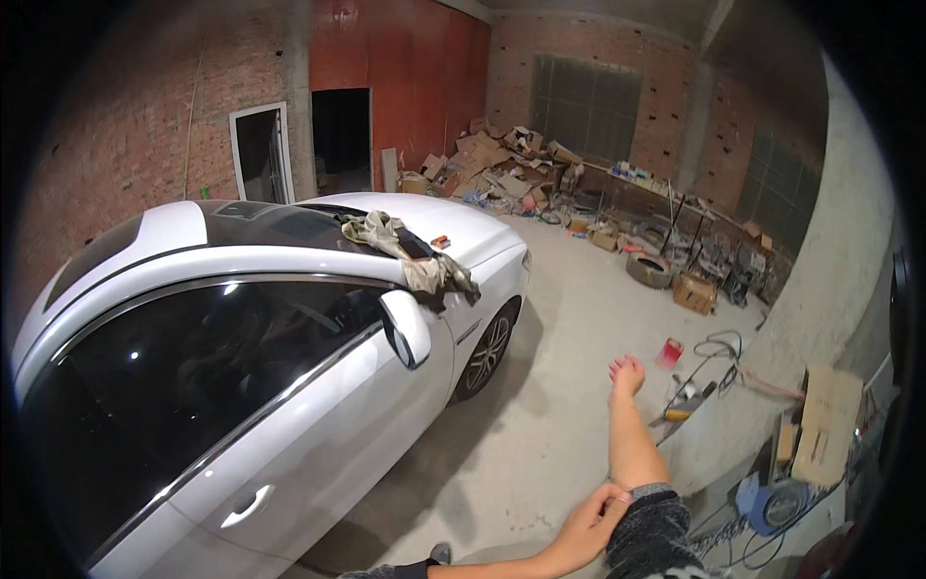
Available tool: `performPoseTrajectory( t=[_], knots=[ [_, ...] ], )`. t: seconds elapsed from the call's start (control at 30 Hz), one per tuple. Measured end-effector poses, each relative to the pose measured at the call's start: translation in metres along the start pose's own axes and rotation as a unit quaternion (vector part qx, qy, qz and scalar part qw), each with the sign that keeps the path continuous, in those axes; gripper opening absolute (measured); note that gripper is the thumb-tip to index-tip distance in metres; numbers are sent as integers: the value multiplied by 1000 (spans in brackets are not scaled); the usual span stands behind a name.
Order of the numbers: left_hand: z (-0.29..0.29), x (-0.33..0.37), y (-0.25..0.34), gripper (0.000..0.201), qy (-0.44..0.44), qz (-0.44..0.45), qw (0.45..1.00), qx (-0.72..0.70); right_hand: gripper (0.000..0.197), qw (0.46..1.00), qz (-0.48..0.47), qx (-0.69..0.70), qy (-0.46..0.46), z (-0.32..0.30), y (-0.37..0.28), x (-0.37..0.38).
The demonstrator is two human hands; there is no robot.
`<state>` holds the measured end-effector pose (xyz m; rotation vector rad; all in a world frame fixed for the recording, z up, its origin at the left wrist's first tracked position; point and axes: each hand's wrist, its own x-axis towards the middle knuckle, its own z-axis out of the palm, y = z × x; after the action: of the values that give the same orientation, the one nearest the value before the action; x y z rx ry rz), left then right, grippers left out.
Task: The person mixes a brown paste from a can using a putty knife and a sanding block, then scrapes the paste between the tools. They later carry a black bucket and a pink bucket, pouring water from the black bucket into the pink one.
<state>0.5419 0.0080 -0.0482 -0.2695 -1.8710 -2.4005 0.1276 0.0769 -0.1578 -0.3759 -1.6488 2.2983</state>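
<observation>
My left hand [586,529] is closed on the rolled-up edge of the dark grey sleeve [656,526] near my right elbow. My bare right forearm reaches forward over the floor, and my right hand [627,373] at its end holds nothing, its fingers loosely bent and apart. To the left stands a white car [386,425] with its side mirror [405,330] folded out. A crumpled greenish-beige cloth or garment [374,232] drapes over the base of its windshield and the fender. A dark flat object [415,243] and a small orange item [441,242] lie by it.
Cardboard boxes [492,159] and scrap are heaped along the back wall. A tire [648,270] lies at the right. Near my right hand are a red container [669,352], a black cable [719,347] and tools. A blue device [772,504] sits lower right.
</observation>
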Motion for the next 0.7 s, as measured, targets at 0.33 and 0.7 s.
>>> performPoseTrajectory(
  t=[0.33,0.7],
  knots=[
    [-117,90,60,35,71,-227,941,-241,24,884,-395,243,-66,266,-231,-60],
    [-248,238,57,68,175,-161,959,-152,31,657,-629,414,-47,400,-280,-132]
  ],
)
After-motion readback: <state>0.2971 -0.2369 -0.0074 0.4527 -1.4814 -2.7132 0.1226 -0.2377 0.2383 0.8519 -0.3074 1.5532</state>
